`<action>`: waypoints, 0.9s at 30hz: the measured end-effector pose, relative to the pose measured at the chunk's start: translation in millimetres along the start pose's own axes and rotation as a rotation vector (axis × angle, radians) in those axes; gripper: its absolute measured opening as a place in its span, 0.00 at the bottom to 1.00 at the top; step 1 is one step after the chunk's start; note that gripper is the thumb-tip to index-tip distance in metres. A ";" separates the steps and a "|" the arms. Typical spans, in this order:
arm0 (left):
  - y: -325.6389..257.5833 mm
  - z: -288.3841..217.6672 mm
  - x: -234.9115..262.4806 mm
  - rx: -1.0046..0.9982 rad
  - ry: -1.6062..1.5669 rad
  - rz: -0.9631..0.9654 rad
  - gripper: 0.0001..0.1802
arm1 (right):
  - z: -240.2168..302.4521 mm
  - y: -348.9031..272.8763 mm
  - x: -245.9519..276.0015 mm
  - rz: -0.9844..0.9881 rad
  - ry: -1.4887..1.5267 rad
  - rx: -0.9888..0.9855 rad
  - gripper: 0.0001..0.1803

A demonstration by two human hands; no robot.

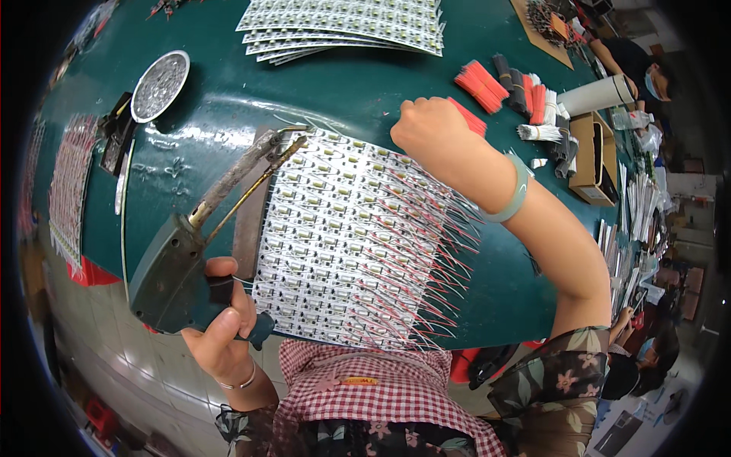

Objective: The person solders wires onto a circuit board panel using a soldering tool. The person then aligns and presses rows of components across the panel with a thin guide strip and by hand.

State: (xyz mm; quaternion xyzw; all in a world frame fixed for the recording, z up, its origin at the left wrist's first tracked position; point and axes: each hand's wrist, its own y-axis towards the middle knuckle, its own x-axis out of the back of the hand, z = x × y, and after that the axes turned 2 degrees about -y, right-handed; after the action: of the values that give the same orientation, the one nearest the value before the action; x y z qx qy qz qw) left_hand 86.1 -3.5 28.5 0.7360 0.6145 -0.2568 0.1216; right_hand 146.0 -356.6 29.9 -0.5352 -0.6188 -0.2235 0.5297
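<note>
My left hand (225, 324) is wrapped round the grip of a dark green soldering gun (169, 266), a finger at its black trigger. Its long metal barrel and thin feed tube point away to the right, the tip at the far left corner of a white circuit board panel (320, 221). Rows of small parts cover that panel, and red and white wires (426, 259) stick out over its right side. Above the panel's far edge, my right hand (432, 126) is closed in a fist, back of the hand up; what its fingers hold, if anything, is hidden. A red wire bundle (470, 120) lies beside it.
More panels (343, 34) are stacked at the far side of the green table (228, 76). A round metal dish (160, 86) stands at the left, near a wired panel (72, 190). Wire bundles (481, 85) and a cardboard box (594, 164) lie right. Other people work beyond.
</note>
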 end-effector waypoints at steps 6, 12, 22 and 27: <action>1.3 -2.7 0.9 0.014 0.032 -0.009 0.32 | 11.8 0.1 8.3 0.072 0.009 -0.057 0.08; 9.4 7.7 -12.5 0.009 0.148 -0.053 0.33 | 29.3 -17.7 -20.4 -0.366 0.343 -0.300 0.08; 12.7 15.2 -28.1 0.119 0.310 -0.038 0.34 | 61.2 -14.1 -42.4 -0.789 0.811 -0.420 0.14; 14.1 17.5 -48.4 0.186 0.368 -0.058 0.31 | 68.7 -15.1 -49.2 -0.773 0.768 -0.371 0.19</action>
State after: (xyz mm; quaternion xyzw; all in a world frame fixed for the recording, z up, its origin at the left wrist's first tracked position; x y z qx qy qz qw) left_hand 90.3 -56.0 37.4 0.7605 0.6209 -0.1771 -0.0686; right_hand 97.2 -324.5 -33.0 -0.2344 -0.4832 -0.6840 0.4936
